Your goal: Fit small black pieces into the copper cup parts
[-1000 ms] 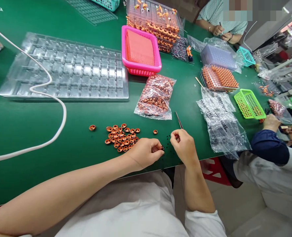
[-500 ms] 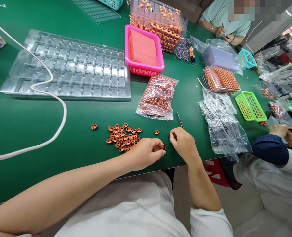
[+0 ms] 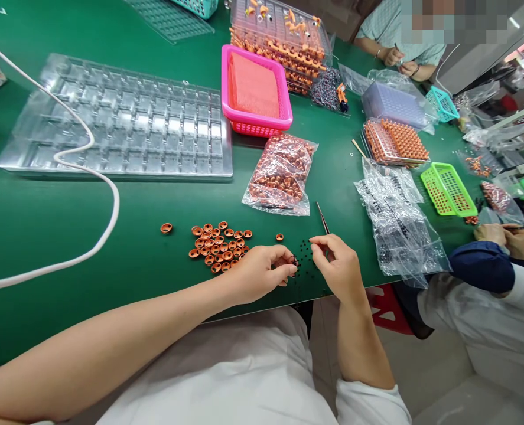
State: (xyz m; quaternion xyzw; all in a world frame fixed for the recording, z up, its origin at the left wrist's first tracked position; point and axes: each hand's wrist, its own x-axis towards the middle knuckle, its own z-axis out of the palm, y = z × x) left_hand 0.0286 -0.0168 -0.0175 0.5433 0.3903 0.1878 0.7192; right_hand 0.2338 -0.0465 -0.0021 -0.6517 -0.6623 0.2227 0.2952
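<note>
My left hand point(image 3: 266, 271) is closed, its fingertips and thumb round a small dark spiky piece point(image 3: 295, 260), mostly hidden by the fingers. My right hand point(image 3: 338, 262) is pinched, thumb against forefinger; anything between the tips is too small to make out. Between the hands, several tiny black bits point(image 3: 305, 255) lie scattered on the green table. A pointed tool like tweezers point(image 3: 322, 217) lies just beyond my right hand, its near end hidden. Left of my left hand is a cluster of copper-coloured cups with holes point(image 3: 218, 241). Single cups lie apart, one on the far left point(image 3: 166, 228), another near the fingers point(image 3: 280, 236).
A clear bag of copper cups point(image 3: 282, 177), a pink basket point(image 3: 225, 106) and a clear moulded tray point(image 3: 124, 121) stand beyond. A white cable point(image 3: 111, 212) crosses the left. Plastic bags point(image 3: 392, 218) and a green basket point(image 3: 448, 189) are on the right, near co-workers' hands point(image 3: 505, 239).
My right hand has drawn slightly right and down, uncovering more black bits. My left hand stays nearly in place, still round the dark piece. The view has shifted slightly.
</note>
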